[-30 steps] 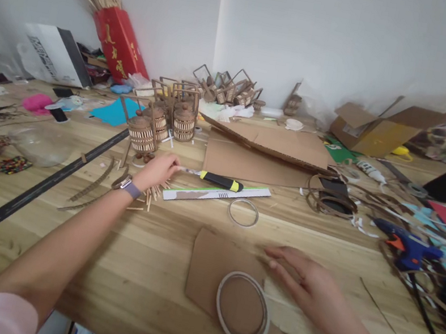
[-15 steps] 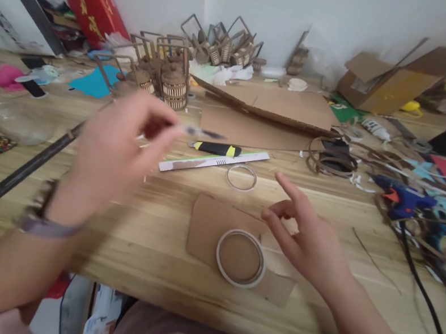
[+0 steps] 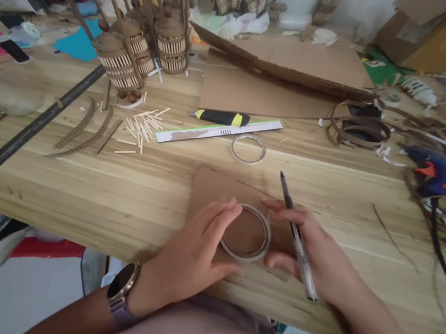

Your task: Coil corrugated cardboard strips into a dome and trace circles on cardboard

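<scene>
A brown cardboard piece (image 3: 219,186) lies near the table's front edge with a white ring (image 3: 246,233) resting on it. My left hand (image 3: 194,254) rests on the cardboard, fingers stretched against the ring's left side. My right hand (image 3: 315,252) sits at the ring's right side, closed around a black pen (image 3: 295,234) whose tip points up and away from me. A watch is on my left wrist.
Beyond lie a smaller ring (image 3: 248,149), a ruler (image 3: 218,131), a black-and-yellow utility knife (image 3: 220,116), loose wooden sticks (image 3: 141,127), cardboard sheets (image 3: 284,63), woven lantern models (image 3: 141,43), a blue glue gun (image 3: 442,171) with cables at right, and a black strip (image 3: 25,138).
My left hand came back from the far sticks to the ring. The pen passed from left hand to right hand. The view tilted down and closer to the table.
</scene>
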The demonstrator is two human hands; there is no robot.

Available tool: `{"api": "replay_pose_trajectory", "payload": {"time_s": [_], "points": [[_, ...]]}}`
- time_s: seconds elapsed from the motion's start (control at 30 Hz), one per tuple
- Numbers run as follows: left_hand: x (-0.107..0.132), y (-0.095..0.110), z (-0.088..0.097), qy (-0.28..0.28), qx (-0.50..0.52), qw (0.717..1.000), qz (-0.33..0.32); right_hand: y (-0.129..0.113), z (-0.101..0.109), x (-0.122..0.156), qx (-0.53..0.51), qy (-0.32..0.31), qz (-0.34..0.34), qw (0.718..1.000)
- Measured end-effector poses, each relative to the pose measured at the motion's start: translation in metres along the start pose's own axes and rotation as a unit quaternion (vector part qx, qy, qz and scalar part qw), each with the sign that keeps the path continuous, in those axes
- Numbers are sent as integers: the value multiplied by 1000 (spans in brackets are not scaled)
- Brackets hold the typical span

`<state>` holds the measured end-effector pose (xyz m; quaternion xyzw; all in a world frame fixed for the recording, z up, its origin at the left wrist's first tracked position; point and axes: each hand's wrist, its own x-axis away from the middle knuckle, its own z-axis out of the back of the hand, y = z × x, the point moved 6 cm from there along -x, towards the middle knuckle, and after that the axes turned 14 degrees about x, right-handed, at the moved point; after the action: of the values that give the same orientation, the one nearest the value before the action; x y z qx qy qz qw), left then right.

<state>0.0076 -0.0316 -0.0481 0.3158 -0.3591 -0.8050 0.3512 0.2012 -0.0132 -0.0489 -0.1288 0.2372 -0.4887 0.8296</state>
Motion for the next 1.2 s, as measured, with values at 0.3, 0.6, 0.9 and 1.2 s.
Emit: {"api": "replay_pose_trajectory", "payload": {"time_s": [0.3, 0.6, 0.9, 1.2], "points": [[-2, -16, -14, -22, 18, 997, 78, 9, -18, 16, -21, -49, 21, 998], [-3, -15, -15, -29, 20, 995, 94, 11, -16, 16, -25, -52, 10, 998], [-3, -15, -16, -25, 22, 995, 97, 10, -15, 15, -21, -50, 7, 999], [-3, -14, -18, -20, 8, 996, 88, 10, -16, 15, -23, -49, 15, 998]]}}
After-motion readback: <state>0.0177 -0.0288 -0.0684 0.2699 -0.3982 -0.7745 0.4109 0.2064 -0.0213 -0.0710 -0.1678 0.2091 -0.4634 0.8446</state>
